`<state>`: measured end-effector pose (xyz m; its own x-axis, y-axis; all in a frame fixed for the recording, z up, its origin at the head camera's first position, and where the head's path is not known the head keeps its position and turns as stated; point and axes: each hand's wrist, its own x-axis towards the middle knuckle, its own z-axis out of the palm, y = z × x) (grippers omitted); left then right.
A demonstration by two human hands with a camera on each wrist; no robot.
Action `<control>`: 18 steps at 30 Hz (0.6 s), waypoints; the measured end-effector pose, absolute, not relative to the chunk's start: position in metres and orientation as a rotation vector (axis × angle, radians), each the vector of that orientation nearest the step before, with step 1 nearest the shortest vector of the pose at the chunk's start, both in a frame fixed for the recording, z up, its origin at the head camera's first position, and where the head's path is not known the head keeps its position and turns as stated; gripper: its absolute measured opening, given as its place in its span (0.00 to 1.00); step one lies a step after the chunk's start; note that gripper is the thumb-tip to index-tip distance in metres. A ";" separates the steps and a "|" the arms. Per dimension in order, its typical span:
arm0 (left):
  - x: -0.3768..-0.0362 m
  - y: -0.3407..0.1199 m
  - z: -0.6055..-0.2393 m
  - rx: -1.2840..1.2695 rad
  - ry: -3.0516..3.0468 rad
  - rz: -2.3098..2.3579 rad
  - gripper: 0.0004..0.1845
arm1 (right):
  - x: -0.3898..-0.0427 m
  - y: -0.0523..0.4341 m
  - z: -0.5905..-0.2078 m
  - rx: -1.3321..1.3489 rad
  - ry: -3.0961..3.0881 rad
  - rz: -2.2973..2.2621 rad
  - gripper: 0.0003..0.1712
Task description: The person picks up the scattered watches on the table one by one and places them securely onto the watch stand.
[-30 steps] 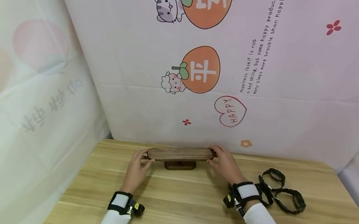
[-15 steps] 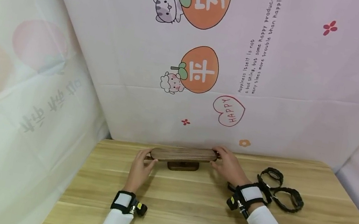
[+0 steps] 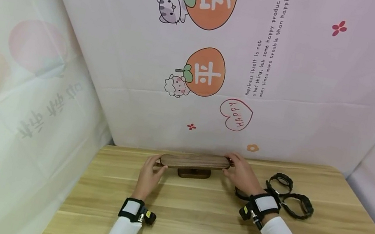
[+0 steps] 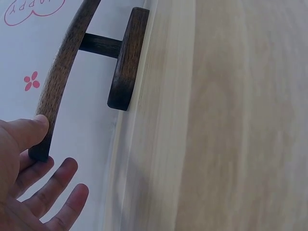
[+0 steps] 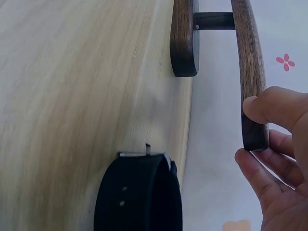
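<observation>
Wooden stand (image 3: 195, 161) | left hand (image 3: 150, 172) pinches its left end | right hand (image 3: 242, 174) pinches right end | third watch (image 3: 242, 194) mostly hidden behind right wrist

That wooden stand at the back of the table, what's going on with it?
A person holds the wooden stand by both ends of its top bar: the left hand pinches the left end, the right hand the right end. The stand's base sits on the wooden table, close to the printed cloth backdrop. Black watches lie beside the right wrist.
</observation>
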<state>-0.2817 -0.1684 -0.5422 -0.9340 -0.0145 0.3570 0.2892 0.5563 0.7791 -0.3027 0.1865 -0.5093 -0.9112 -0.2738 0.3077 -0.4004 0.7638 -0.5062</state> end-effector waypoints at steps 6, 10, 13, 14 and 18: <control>-0.282 -0.162 -0.541 -0.230 -2.483 -1.335 0.28 | -0.300 0.195 -0.510 0.517 -2.759 0.876 0.34; -0.282 -0.157 -0.541 -0.243 -2.488 -1.326 0.29 | -0.298 0.201 -0.510 0.514 -2.756 0.885 0.34; -0.282 -0.153 -0.542 -0.255 -2.494 -1.318 0.29 | -0.297 0.205 -0.511 0.514 -2.749 0.893 0.33; -0.281 -0.152 -0.542 -0.257 -2.498 -1.315 0.29 | -0.297 0.206 -0.511 0.512 -2.748 0.896 0.33; -0.282 -0.148 -0.541 -0.269 -2.504 -1.324 0.29 | -0.296 0.212 -0.511 0.504 -2.750 0.903 0.33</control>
<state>-0.2816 -0.1475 -0.5410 -0.9388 0.0270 0.3435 0.2991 0.5588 0.7735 -0.2956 0.2118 -0.5110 -0.9210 -0.2556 0.2939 -0.3801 0.7546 -0.5348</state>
